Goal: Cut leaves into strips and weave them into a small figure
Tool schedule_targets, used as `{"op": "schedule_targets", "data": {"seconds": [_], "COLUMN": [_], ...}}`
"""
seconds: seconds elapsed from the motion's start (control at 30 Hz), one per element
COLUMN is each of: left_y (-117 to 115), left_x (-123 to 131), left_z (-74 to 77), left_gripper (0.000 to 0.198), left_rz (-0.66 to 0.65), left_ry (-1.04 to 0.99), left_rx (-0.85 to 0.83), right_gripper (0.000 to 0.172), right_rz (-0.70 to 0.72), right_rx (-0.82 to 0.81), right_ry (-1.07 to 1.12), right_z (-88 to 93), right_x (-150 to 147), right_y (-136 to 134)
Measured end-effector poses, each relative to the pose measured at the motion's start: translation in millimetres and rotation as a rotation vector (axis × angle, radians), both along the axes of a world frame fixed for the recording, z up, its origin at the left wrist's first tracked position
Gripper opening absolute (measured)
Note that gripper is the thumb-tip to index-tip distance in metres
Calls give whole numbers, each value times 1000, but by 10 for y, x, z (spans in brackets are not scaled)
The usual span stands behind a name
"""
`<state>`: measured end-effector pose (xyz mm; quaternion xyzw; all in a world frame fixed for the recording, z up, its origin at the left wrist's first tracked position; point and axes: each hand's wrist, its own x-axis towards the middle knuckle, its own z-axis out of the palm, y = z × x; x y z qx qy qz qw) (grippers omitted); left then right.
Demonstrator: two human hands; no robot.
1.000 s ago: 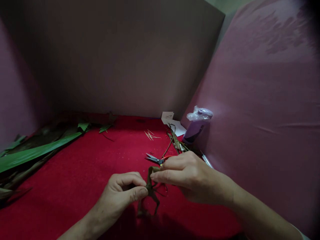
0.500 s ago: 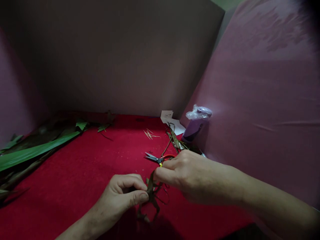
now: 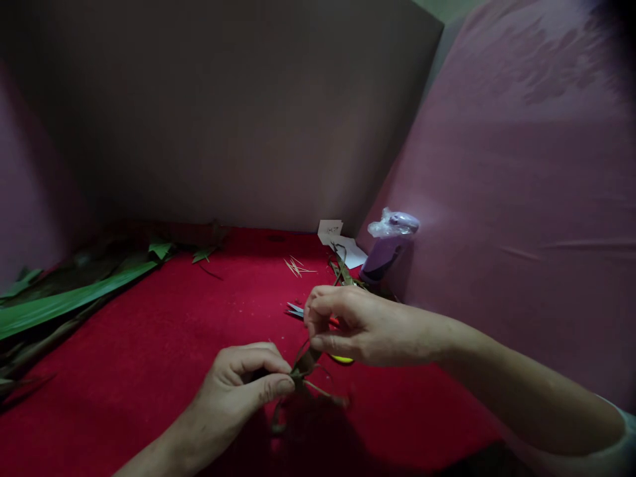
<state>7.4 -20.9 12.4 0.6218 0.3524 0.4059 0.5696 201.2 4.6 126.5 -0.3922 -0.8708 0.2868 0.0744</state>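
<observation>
Head view, dim light: the left hand (image 3: 238, 384), near and left of centre, has thumb and forefinger closed in a firm pinch on the lower part of a brownish-green leaf piece (image 3: 307, 361), the other fingers folded in behind. The piece is up off the red cloth (image 3: 189, 318), near centre, between the two hands; a broad strip of it slants up and right from the pinch, thin dark tails trail to the right and toward the near side, their ends blurred. The right hand (image 3: 355, 324) reaches in from the right, fingers bent and drawn close to the thumb, whose tip meets the strip's upper end; whether it grips the strip, cannot tell. Pale sleeve (image 3: 619, 424) at the right edge. Just beyond the right hand, scissors (image 3: 295, 311) lie with blades slightly parted and pointing left, much of the handle hidden; a patch of red shows between the fingers, a yellow curve below the palm. Farther off, pale thin sticks (image 3: 298, 267) in a loose, crossed scatter. Far right: a marked white card (image 3: 330, 229), a white sheet (image 3: 354, 253) beside it, leaf scraps (image 3: 342, 270) near these, and a purple bottle (image 3: 380, 258) with clear plastic about its top. Left side: a long green leaf (image 3: 79, 298) over brown stalks (image 3: 54, 338); a small green leaf (image 3: 203, 254) lies toward the far edge.
</observation>
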Motion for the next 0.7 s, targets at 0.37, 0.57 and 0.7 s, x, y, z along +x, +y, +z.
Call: {"op": "schedule_targets", "data": {"seconds": [0.37,0.57,0.7], "left_y": [5,12,16], "left_x": [10,8,6], "left_z": [-47,-43,-42], "left_gripper": [14,13,11], "left_rz": [124,222,248], "left_ry": [67,70,56], "left_rx": [137,143,164], "right_gripper": [9,10,16], "right_rz": [-364,-434,-439], "right_rx": [-358,-408,-397], "right_ry": [271,302,308], "right_z": [-348,-364,-368], "right_x": [-45,-33,-14], "right_y": [30,19,32]}}
